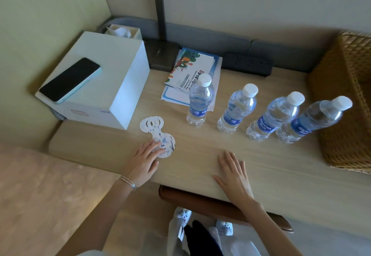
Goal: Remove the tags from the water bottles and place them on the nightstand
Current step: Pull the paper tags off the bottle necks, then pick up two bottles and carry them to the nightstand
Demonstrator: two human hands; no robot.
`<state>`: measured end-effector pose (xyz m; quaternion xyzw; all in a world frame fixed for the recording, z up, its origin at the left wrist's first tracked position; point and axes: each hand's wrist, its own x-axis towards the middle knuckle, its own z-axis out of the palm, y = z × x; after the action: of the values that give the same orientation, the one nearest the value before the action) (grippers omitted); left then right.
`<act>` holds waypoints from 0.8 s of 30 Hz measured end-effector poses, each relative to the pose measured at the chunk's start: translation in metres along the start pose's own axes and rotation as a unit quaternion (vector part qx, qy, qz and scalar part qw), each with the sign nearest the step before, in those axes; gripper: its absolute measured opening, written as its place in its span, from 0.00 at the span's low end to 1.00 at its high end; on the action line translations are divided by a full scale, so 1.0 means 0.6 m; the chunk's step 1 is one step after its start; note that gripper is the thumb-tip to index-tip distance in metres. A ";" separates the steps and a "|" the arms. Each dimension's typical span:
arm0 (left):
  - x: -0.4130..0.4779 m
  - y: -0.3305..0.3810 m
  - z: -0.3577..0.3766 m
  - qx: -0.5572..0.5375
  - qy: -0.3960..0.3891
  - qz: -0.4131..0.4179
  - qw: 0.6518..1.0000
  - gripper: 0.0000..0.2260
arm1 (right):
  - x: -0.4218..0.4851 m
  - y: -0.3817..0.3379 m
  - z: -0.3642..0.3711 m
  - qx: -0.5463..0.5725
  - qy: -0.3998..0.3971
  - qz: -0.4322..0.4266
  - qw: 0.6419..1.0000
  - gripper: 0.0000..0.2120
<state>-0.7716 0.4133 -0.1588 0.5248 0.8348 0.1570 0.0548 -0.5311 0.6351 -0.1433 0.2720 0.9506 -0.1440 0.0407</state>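
Note:
Several clear water bottles with white caps stand in a row on the wooden nightstand (pixel 271 167): one (pixel 199 101), one (pixel 236 109), one (pixel 275 115), and the rightmost (pixel 313 119). No tag shows on any bottle neck. A stack of white paper tags (pixel 154 133) with ring holes lies flat left of the bottles. My left hand (pixel 143 161) rests with straight fingers on the stack's near end. My right hand (pixel 234 173) lies flat on the wood, holding nothing.
A white box (pixel 112 87) with a black phone (pixel 69 80) on top stands at the left. Leaflets (pixel 190 71) lie behind the bottles, near a power strip (pixel 249 63). A wicker basket (pixel 345 103) fills the right edge. A tissue box (pixel 122 31) sits at the back.

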 end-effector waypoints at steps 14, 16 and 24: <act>0.131 0.083 -0.022 -0.095 0.117 0.042 0.988 0.25 | 0.059 -0.044 -0.135 0.209 0.225 0.081 0.948 0.34; 0.163 0.113 -0.028 -0.130 0.142 0.036 0.981 0.27 | 0.077 -0.047 -0.149 0.244 0.252 0.093 0.932 0.37; 0.233 0.167 -0.011 -0.235 0.220 0.002 0.947 0.35 | 0.157 -0.047 -0.145 0.344 0.304 0.092 0.884 0.45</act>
<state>-0.7491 0.5771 -0.1104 0.4511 0.7643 0.4607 -0.0089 -0.6260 0.6854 -0.0677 0.3859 0.7780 -0.3675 -0.3328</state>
